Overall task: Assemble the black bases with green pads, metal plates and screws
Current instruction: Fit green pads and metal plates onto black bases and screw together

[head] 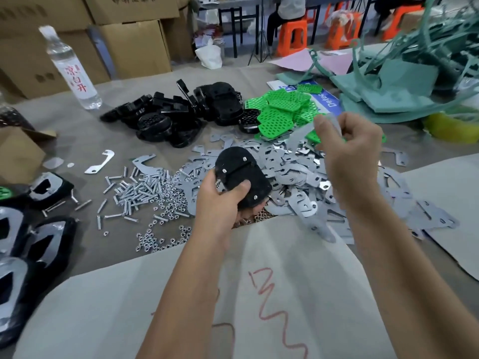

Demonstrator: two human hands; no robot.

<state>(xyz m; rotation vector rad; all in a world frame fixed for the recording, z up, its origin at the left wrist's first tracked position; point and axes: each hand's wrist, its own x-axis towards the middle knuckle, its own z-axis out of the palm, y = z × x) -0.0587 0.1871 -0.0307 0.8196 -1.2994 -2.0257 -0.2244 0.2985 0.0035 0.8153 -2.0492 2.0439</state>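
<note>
My left hand (220, 200) grips a black base (242, 174) above the table, its flat underside up with three screw tips showing. My right hand (348, 149) is raised to the right of it and pinches a thin grey metal plate (302, 134) that hangs down to the left. Below both hands lies a heap of metal plates (298, 174). Screws and nuts (142, 193) are scattered to the left of it. Behind them lie a pile of black bases (176, 112) and a pile of green perforated pads (282, 112).
Several finished bases with metal plates (28, 229) lie at the left edge. A water bottle (71, 71) stands at the back left before cardboard boxes (134, 45). Green foam scraps (404, 81) pile up at the back right. Paper sheets (259, 294) cover the near table.
</note>
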